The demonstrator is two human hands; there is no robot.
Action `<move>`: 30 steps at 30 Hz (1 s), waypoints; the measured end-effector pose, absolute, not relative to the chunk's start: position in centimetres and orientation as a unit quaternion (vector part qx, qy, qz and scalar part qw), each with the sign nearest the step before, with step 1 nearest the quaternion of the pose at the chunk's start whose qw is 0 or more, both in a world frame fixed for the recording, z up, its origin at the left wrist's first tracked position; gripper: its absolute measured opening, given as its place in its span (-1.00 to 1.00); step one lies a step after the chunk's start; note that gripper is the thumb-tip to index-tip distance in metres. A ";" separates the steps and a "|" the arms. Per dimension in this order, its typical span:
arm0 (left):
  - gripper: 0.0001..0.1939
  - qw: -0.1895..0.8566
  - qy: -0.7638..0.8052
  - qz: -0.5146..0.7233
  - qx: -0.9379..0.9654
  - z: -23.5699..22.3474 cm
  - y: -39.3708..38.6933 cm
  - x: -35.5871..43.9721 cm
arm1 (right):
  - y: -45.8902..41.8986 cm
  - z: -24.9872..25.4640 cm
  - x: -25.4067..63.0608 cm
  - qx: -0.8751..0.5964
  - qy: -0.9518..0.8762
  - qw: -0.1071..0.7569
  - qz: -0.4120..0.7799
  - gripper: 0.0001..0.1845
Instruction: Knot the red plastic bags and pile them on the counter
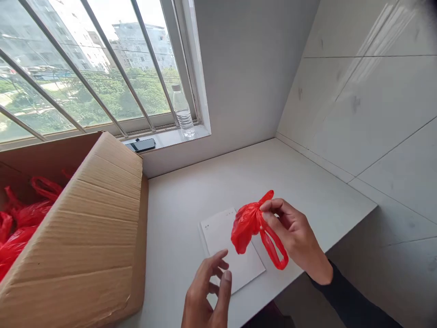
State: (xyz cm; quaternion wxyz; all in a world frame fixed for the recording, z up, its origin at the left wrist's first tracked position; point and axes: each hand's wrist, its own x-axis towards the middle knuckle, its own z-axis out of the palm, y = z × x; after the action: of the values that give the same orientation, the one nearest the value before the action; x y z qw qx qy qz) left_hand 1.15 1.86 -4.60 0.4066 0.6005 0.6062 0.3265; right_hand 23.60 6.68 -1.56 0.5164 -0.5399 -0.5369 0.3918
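Between the thumb and fingers of my right hand point(295, 232) is the gathered neck of a red plastic bag point(246, 224). The bag hangs bunched to the left, and one handle loop dangles below the hand. My left hand point(210, 289) is lower and to the left, fingers apart and curved, holding nothing. Beneath both, a white pad or booklet point(218, 230) with small dark print at its top lies on the white table point(180, 191). The bag covers part of it. What the bag contains, if anything, I cannot make out.
A cardboard box point(102, 218) with more red plastic bags point(32, 214) inside stands at the left, its flap folded outward. A phone point(143, 145) and a clear water bottle point(183, 114) are on the sill of the barred window. A tiled wall point(368, 105) borders the right.
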 end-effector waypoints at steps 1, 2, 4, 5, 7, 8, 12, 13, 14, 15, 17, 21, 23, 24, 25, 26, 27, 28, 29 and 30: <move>-0.55 0.379 0.607 0.333 0.614 -4.7 2.0 1.7 | 5.5 -1.7 22.7 -0.516 -0.555 0.502 0.417 -0.80; -0.55 0.355 0.607 0.330 0.630 -5.0 2.2 2.1 | 4.5 -2.1 22.1 -0.489 -0.588 0.481 0.428 -0.84; -0.67 0.332 0.605 0.300 0.659 -6.1 2.5 2.1 | 3.3 -3.1 21.3 -0.438 -0.659 0.437 0.428 -0.88; -0.76 0.334 0.605 0.284 0.665 -6.7 2.7 1.8 | 3.0 -3.8 21.2 -0.426 -0.681 0.418 0.424 -0.86; -0.86 0.347 0.612 0.273 0.656 -7.9 2.8 0.9 | 2.8 -5.1 21.5 -0.442 -0.697 0.388 0.411 -0.82; -0.87 0.351 0.619 0.276 0.646 -8.4 2.7 0.4 | 2.8 -5.8 21.6 -0.460 -0.697 0.369 0.407 -0.81; -0.86 0.357 0.631 0.297 0.622 -8.7 2.4 -0.5 | 2.4 -7.7 21.5 -0.494 -0.717 0.291 0.396 -0.73; -0.86 0.361 0.629 0.303 0.618 -8.6 2.4 -0.6 | 2.2 -8.0 21.2 -0.497 -0.720 0.282 0.394 -0.73; -0.85 0.366 0.628 0.309 0.613 -8.5 2.3 -0.6 | 2.1 -8.3 21.0 -0.500 -0.722 0.278 0.389 -0.75; -0.86 0.371 0.629 0.315 0.606 -8.5 2.2 -0.6 | 2.0 -8.5 20.8 -0.502 -0.724 0.278 0.383 -0.79; -0.90 0.383 0.633 0.326 0.588 -8.7 1.9 -0.9 | 1.9 -8.6 20.8 -0.503 -0.728 0.283 0.370 -0.85; -0.92 0.389 0.659 0.343 0.545 -9.8 1.4 -2.7 | 2.6 -8.2 22.6 -0.525 -0.730 0.287 0.330 -0.86; -0.86 0.373 0.685 0.353 0.516 -10.4 1.2 -3.9 | 3.0 -7.8 23.8 -0.551 -0.718 0.296 0.304 -0.85; -0.80 0.363 0.699 0.357 0.502 -10.6 1.2 -4.4 | 3.1 -7.7 24.2 -0.565 -0.709 0.301 0.295 -0.85; -0.74 0.353 0.711 0.361 0.489 -10.6 1.1 -4.8 | 3.2 -7.6 24.6 -0.576 -0.702 0.305 0.288 -0.85; -0.69 0.342 0.719 0.366 0.482 -10.5 1.0 -5.0 | 3.2 -7.6 24.7 -0.581 -0.697 0.309 0.283 -0.86; -0.65 0.327 0.719 0.372 0.487 -10.3 0.9 -5.0 | 3.2 -7.6 24.6 -0.583 -0.696 0.311 0.282 -0.87; -0.62 0.307 0.711 0.378 0.506 -9.9 0.8 -4.8 | 3.1 -7.6 24.3 -0.580 -0.699 0.309 0.283 -0.87; -0.57 0.284 0.697 0.383 0.536 -9.5 0.7 -4.4 | 3.1 -7.7 23.8 -0.575 -0.704 0.306 0.284 -0.85; -0.51 0.260 0.676 0.382 0.574 -9.1 0.7 -3.9 | 3.0 -7.8 23.2 -0.567 -0.711 0.303 0.285 -0.78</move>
State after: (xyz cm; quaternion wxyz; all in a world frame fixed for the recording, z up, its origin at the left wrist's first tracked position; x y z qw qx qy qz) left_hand -3.90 0.69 -9.08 0.2605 0.5738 0.6758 0.3825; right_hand 23.17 3.01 -7.84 0.3032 -0.5673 -0.7108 0.2847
